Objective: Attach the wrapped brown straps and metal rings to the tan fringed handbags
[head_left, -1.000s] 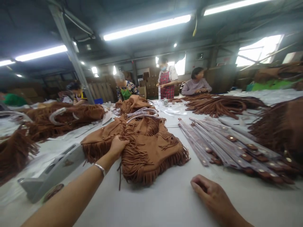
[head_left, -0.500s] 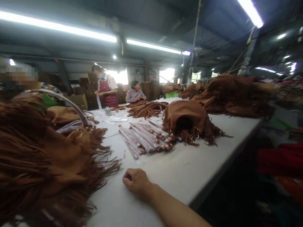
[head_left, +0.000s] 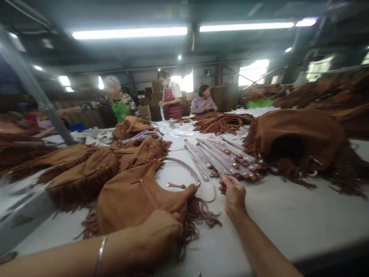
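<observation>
A brown fringed handbag (head_left: pixel 129 196) lies on the white table before me, its pale wrapped handle (head_left: pixel 184 165) arching up at the back. My left hand (head_left: pixel 161 234) is closed at the bag's lower right part, above the dark fringe; its fingertips are partly hidden. My right hand (head_left: pixel 234 194) is closed in a pinch just right of the bag, by the near end of a pile of wrapped straps (head_left: pixel 213 154) with metal studs. Anything between its fingers is too small to make out. A short brown tab with metal ends (head_left: pixel 176 186) shows inside the handle's loop.
More brown bags (head_left: pixel 83 177) lie along the left. A large fringed bag (head_left: pixel 300 134) stands right, with heaped brown bags behind it. Brown straps (head_left: pixel 220 122) are piled farther back. Several people are around the table's far side; a metal post (head_left: pixel 43 88) rises at left.
The view has turned left. The fringed bag that loomed at left now lies flat before me, with my left hand come into view on it. My right hand has moved forward to the wrapped straps.
</observation>
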The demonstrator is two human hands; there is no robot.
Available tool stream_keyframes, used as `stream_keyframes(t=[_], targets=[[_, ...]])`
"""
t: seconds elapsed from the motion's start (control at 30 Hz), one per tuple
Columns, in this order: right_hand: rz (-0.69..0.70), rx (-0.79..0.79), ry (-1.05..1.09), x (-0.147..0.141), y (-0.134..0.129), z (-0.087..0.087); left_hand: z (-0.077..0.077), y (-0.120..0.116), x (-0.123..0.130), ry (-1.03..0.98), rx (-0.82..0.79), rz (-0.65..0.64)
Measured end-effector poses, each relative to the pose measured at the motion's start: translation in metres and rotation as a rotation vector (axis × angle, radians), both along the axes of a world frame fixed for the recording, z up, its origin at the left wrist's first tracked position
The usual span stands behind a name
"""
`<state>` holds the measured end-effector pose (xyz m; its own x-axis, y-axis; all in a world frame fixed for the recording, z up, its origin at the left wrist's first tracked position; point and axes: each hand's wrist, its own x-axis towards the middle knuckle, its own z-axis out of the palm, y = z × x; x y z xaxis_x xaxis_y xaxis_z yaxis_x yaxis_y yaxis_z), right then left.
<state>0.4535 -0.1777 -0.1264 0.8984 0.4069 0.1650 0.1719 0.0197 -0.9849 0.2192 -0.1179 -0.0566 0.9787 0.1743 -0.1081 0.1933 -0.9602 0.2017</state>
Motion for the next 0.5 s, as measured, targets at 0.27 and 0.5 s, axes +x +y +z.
stream_keyframes(t=[0.27,0.5], targets=[[0.206,-0.039,-0.139,-0.022,0.0,0.001,0.024,0.055,-0.01,-0.399,0.021,0.267],[0.379,-0.274,-0.551,-0.026,0.017,0.031,-0.008,0.063,-0.016,-0.155,-0.213,-0.083]])
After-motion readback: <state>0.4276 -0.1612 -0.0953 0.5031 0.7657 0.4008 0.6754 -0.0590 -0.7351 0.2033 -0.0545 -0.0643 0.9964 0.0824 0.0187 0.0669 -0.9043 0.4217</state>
